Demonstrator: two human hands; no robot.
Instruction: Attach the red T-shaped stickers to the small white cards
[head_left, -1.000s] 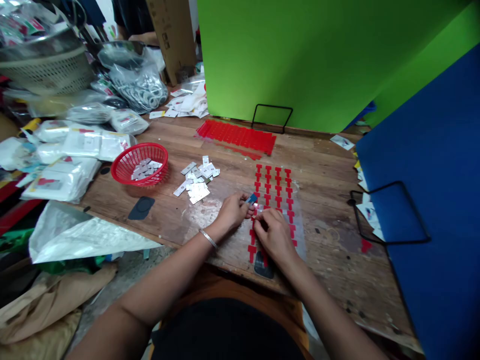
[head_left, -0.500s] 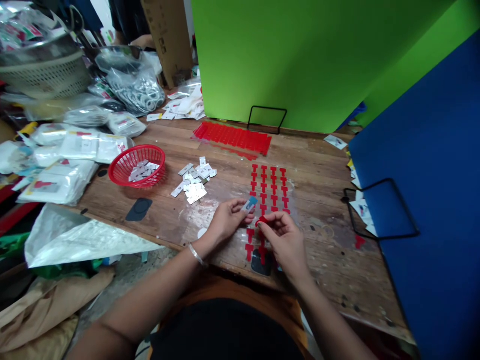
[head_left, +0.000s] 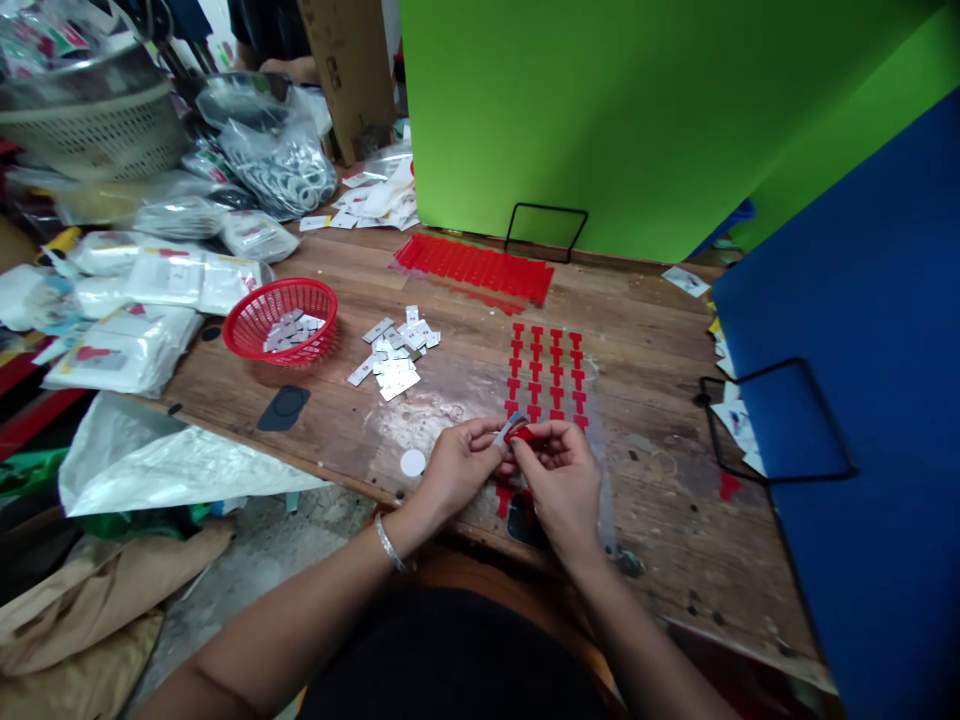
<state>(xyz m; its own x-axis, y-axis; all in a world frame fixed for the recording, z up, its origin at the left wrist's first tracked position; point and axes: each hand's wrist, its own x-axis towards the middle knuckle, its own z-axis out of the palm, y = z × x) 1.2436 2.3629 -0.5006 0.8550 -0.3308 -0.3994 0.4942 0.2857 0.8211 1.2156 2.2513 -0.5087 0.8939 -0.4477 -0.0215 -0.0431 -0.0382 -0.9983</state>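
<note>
My left hand [head_left: 469, 458] pinches a small grey-white flat plate [head_left: 506, 430], held tilted above the table. Against that plate my right hand [head_left: 561, 470] holds a red T-shaped sticker [head_left: 519, 433] between thumb and forefinger. The two pieces meet or overlap; whether they are stuck together I cannot tell. Below and beyond both hands lies a clear sheet with rows of red T-shaped stickers [head_left: 556, 370], its near part partly hidden by my hands. To the left is a loose pile of small grey-white plates [head_left: 397, 352].
A red basket [head_left: 281, 345] holds more plates. Red sticker sheets [head_left: 474, 270] lie at the back before a green panel [head_left: 570, 120]. A blue panel [head_left: 847, 400] with a black wire handle [head_left: 787, 475] borders the right. Packed bags [head_left: 120, 350] crowd the left. Another person's hand [head_left: 292, 68] shows far back.
My hands have come together, bringing the red sticker onto or against the plate, which has tilted. The whole view has shifted slightly.
</note>
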